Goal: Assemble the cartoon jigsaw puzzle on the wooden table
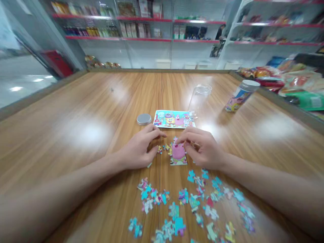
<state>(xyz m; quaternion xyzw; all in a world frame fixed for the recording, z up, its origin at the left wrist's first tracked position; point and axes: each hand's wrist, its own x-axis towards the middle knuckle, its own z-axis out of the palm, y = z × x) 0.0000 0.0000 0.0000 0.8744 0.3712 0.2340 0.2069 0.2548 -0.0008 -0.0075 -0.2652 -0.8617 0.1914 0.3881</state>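
A small joined section of jigsaw puzzle (178, 152) lies in front of me, showing a pink cartoon figure. My right hand (206, 148) is at its upper right, thumb and index finger bent close together on a puzzle piece (175, 138) at the section's top edge; the fingers partly hide it. My left hand (140, 146) rests on the table to the left, thumb and index finger apart with nothing between them. Small yellow puzzle pieces (166, 147) lie between that hand and the section. Many loose puzzle pieces (174, 211), mostly light blue, are scattered nearer to me.
Behind the hands lies a cartoon picture sheet (174, 119), with a round silver lid (144, 118) at its left. A clear plastic jar (199, 99) and a printed canister (240, 96) stand farther back. Packaged goods (291, 79) crowd the right edge; shelves (146, 20) line the back.
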